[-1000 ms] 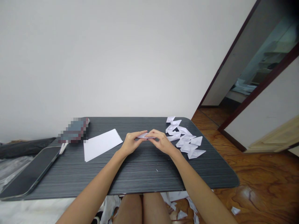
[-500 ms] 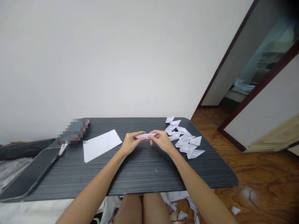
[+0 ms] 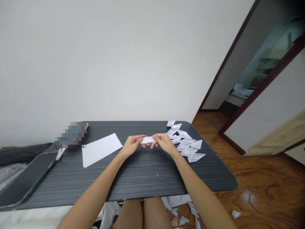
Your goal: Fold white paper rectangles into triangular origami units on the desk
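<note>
A small folded piece of white paper is held between both hands above the dark tabletop. My left hand pinches its left end, thumb on the near face. At the right end, my right hand grips it between thumb and fingers. The ends of the paper are hidden under the fingers. Just right of my right hand lie several folded white paper boats, close together. Left of my left hand is a stack of white paper sheets.
The dark table stands against a white wall. At its left are a blurred-out object, a white cable and a black flat tray-like panel. Paper scraps lie on the wooden floor below, right of my legs.
The folded paper has turned in my fingers, from a narrow pointed shape to a flat rectangular face toward me. Both hands keep hold of it. The whole view has shifted slightly.
</note>
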Tool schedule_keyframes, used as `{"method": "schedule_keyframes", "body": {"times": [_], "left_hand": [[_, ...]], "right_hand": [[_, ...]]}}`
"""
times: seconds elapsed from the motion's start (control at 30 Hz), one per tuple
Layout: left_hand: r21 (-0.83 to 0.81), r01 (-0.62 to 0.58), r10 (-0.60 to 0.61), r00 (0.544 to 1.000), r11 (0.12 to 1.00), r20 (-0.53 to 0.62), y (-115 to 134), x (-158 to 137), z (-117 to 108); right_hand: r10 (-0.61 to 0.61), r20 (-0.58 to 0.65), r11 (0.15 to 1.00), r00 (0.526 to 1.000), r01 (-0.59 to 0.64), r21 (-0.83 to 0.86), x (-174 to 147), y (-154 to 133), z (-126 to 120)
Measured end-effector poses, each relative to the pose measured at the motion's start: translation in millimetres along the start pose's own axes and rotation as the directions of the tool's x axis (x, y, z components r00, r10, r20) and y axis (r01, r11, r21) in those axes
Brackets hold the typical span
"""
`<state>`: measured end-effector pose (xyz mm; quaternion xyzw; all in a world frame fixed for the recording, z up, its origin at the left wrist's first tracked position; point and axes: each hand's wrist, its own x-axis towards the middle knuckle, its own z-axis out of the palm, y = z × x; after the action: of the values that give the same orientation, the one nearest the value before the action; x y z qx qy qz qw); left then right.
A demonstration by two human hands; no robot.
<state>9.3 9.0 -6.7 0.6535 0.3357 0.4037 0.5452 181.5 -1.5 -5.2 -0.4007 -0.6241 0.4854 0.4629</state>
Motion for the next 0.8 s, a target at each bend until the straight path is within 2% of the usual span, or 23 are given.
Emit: {"method": "schedule_keyframes", "body": {"times": [0.13,0.3,0.43,0.53,0.7,0.8], "left_hand": [[-0.032,0.017,-0.014,0.997,0.999,0.075,-8.9,2.1,-6.1],[0.236,-0.028,0.005,0.995,0.971,0.098,-12.6,-0.3,-8.5],[0.354,-0.065,0.028,0.994,0.933,0.109,-6.2,-4.8,-4.5],[0.365,-0.073,0.025,0.991,0.928,0.133,-2.9,-6.3,-2.3],[0.256,-0.014,-0.037,0.980,0.966,0.195,-1.7,-4.4,-6.4],[0.278,-0.002,-0.059,0.976,0.961,0.211,0.8,-4.5,-11.4]], "right_hand": [[-0.010,-0.002,1.000,1.000,0.010,-0.010,2.0,4.2,-3.0],[-0.054,-0.022,0.997,0.998,0.052,-0.055,2.0,12.6,-3.6],[-0.079,0.008,0.972,0.997,0.078,-0.223,-3.3,10.4,2.1],[-0.090,0.039,0.948,0.995,0.098,-0.304,-4.7,8.2,3.2],[-0.035,0.186,0.973,0.982,0.076,-0.216,-1.5,9.2,-4.2],[0.002,0.242,0.982,0.970,0.043,-0.183,-2.3,11.6,-8.7]]}}
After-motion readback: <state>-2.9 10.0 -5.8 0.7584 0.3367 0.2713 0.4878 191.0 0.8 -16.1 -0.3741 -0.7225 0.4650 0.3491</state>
